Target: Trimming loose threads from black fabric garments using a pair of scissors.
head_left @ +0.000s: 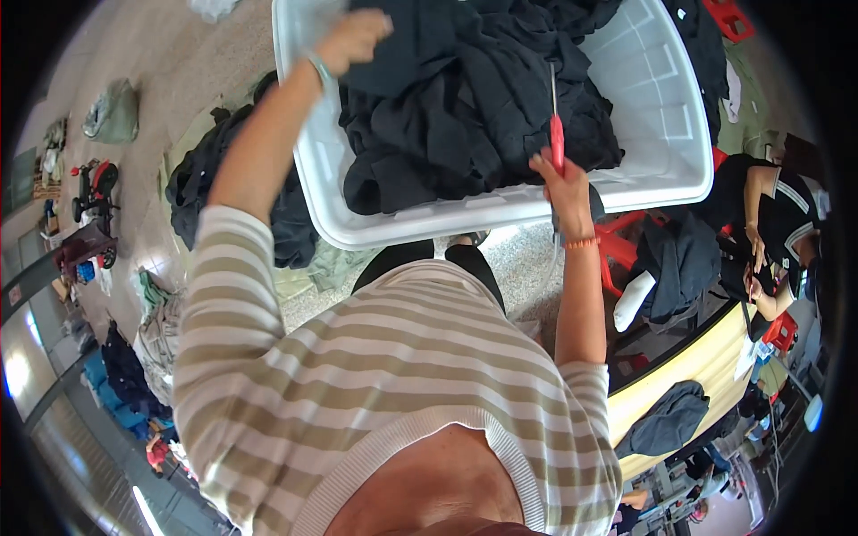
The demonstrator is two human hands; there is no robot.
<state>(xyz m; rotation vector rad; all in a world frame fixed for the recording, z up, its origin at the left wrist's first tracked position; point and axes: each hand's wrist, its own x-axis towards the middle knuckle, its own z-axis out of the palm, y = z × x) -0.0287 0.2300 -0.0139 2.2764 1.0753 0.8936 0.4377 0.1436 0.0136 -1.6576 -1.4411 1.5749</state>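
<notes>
A large white plastic tub [500,207] stands in front of me, heaped with black cloth pieces [420,134]. My right hand [565,183] is at the tub's near rim, closed round a red-handled tool [557,141] with a thin metal shaft that points away over the cloth. A pale cord hangs below this hand. Over the far left part of the heap is my left hand [356,40], blurred by motion, its fingers toward the right. Whether it grips any cloth I cannot make out.
Dark cloth [210,170] lies on the floor left of the tub. Red stools [617,250] and a dark garment [675,268] are at the right. Beyond them, a co-worker's hands [758,246] are near a yellow-covered table [666,371]. A grey-green bundle [113,111] sits farther left.
</notes>
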